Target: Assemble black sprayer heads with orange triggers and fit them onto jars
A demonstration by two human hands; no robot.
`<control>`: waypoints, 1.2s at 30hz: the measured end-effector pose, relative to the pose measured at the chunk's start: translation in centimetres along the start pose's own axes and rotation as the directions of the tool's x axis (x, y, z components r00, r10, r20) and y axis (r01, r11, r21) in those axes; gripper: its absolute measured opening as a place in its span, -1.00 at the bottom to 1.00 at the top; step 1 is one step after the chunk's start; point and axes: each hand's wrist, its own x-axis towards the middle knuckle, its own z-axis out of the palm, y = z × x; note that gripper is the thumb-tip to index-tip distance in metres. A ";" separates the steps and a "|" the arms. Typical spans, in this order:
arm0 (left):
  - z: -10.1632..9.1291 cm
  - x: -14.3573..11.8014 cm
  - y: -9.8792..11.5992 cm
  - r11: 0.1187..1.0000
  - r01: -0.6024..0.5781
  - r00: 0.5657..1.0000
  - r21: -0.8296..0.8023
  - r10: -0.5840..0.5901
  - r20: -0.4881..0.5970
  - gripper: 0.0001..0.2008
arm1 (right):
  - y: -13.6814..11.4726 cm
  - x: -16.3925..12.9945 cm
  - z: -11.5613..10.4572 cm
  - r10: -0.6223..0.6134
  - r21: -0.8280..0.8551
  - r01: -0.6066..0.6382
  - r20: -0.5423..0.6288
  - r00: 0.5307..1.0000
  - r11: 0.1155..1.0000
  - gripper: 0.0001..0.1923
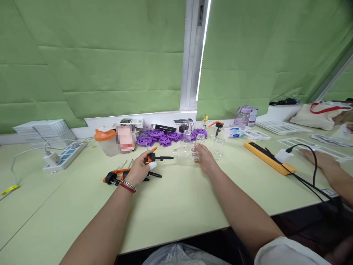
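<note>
L hand (141, 167) fingers curled, gripping | R hand (203, 157) open, palm down

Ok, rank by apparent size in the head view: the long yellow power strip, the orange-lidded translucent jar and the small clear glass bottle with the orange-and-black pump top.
1. Long yellow power strip
2. Orange-lidded translucent jar
3. Small clear glass bottle with the orange-and-black pump top, though it stands farther back, so it may look smaller.

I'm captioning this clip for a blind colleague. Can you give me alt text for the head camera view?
At a pale green table, the left hand grips an orange and black pump sprayer head while the right hand rests on a clear bottle lying on its side. More sprayer heads lie by the left wrist.
</note>
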 end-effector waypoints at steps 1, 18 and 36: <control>-0.1 0.0 -0.1 1.000 0.005 1.000 0.004 -0.004 -0.014 -0.40 | 0.0 0.1 -0.1 0.011 0.001 -0.011 -0.003 1.000 1.000 -0.60; 1.7 -0.6 -0.1 0.988 0.055 0.992 -0.145 -0.037 0.122 -0.48 | 1.4 -1.7 2.4 0.104 0.024 -0.110 0.183 0.978 0.994 -0.63; 1.9 -0.6 -0.8 0.956 0.098 0.983 -0.276 -0.049 0.180 -0.49 | 2.4 -1.9 2.8 0.193 -0.110 -0.172 0.222 0.956 0.979 -0.53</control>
